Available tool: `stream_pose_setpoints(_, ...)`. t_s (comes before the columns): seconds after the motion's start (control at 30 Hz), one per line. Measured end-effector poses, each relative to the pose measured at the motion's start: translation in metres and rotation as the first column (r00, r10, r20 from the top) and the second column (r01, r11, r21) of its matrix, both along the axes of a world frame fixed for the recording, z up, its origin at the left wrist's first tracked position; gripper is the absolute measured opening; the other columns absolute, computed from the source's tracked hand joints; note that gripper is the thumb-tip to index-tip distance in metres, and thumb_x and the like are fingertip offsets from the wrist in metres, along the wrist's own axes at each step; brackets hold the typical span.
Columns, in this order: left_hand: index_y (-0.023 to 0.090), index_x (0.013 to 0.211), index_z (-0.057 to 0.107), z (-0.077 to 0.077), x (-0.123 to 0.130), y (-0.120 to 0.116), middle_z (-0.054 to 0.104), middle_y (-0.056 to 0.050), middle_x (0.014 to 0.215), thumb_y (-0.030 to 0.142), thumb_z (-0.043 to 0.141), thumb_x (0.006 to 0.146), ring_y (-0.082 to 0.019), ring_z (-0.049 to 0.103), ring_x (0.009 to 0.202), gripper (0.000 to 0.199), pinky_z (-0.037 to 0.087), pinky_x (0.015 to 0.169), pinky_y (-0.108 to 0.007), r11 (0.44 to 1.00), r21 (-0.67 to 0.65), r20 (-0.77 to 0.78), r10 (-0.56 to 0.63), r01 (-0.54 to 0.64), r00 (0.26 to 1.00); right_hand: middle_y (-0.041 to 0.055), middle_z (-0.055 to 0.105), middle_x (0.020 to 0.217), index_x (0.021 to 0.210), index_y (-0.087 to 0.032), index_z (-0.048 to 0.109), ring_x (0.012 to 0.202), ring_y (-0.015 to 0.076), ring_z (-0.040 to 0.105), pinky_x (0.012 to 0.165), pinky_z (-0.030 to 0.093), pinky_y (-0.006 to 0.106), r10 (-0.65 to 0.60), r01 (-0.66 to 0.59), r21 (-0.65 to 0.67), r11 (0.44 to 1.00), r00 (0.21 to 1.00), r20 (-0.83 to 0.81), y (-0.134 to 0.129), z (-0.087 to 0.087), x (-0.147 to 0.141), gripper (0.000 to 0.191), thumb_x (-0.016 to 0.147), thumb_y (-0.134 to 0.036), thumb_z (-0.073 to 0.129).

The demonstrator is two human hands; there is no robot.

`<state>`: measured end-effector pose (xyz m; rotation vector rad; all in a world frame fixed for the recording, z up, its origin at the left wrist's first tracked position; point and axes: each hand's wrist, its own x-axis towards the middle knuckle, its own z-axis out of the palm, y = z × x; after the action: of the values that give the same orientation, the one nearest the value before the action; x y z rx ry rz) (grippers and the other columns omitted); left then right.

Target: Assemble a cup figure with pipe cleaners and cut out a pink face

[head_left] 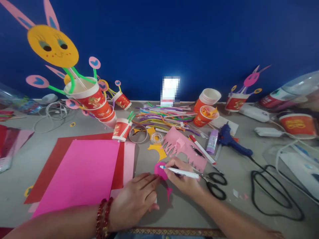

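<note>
My right hand is closed around a white marker. Its blue tip rests on a small bright-pink paper cutout. My left hand has its fingers together, pressing the cutout's lower left edge against the table. A small white piece shows by its thumb, mostly hidden. Just below the cutout lies a thin pink paper scrap. Black-handled scissors lie beside my right hand, their blades partly hidden. Beyond it is a light-pink fringed paper sheet with a red-capped white marker by it.
At left, bright-pink paper overlies red paper. Behind stand a paper cup with a yellow rabbit face and several cups. Pipe cleaners are heaped at the back. Right are a purple glue stick, blue glue gun and its looped cord.
</note>
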<state>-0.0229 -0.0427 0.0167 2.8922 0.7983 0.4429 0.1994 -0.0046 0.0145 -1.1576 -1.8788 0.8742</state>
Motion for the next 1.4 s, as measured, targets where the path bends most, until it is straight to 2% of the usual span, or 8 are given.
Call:
stream_pose_setpoints(0.13,0.015,0.088,0.063,0.0029,-0.0013,0.0009,0.063,-0.012,0.134,0.04,0.057,0.098,-0.024,0.056,0.126,0.028,0.042,0.11,-0.038,1.0,0.003,0.005,-0.018,0.018,1.0,-0.005,0.053,0.06,0.081,-0.022,0.055,0.049,0.0113,0.047,0.05,0.036,0.023,0.033,-0.032,-0.017,0.999,0.999,0.003,-0.0004,-0.0008,0.0009,0.01,0.089,-0.017,0.052)
stream_pose_setpoints(0.33,0.015,0.087,0.062,0.0039,-0.0022,0.0021,0.065,-0.011,0.13,0.039,0.055,0.099,-0.023,0.056,0.125,0.027,0.039,0.112,-0.04,1.0,-0.014,-0.003,-0.023,0.023,1.0,-0.0026,0.061,0.065,0.081,-0.023,0.056,0.055,0.0133,0.055,0.055,0.04,0.024,0.047,-0.048,0.028,0.998,0.997,0.055,-0.0013,-0.0022,0.0004,0.011,0.09,-0.018,0.052)
stream_pose_setpoints(0.83,0.015,0.09,0.064,0.0065,-0.0021,0.0012,0.066,-0.01,0.128,0.041,0.052,0.1,-0.022,0.055,0.124,0.03,0.036,0.111,-0.04,0.999,0.04,-0.035,-0.015,0.017,0.999,-0.0017,0.063,0.067,0.082,-0.023,0.057,0.058,0.0149,0.059,0.057,0.042,0.026,0.054,-0.059,0.054,0.997,0.995,0.083,-0.0012,-0.0053,0.0009,0.012,0.091,-0.018,0.051)
stream_pose_setpoints(1.4,0.015,0.088,0.062,0.0036,-0.0015,0.0009,0.066,-0.01,0.129,0.039,0.054,0.1,-0.022,0.056,0.123,0.027,0.035,0.112,-0.042,1.0,0.022,-0.001,-0.006,0.006,1.0,-0.0012,0.063,0.067,0.081,-0.023,0.056,0.058,0.0151,0.058,0.057,0.042,0.026,0.066,-0.07,0.043,0.997,0.994,0.082,-0.001,-0.0023,0.0006,0.014,0.092,-0.018,0.049)
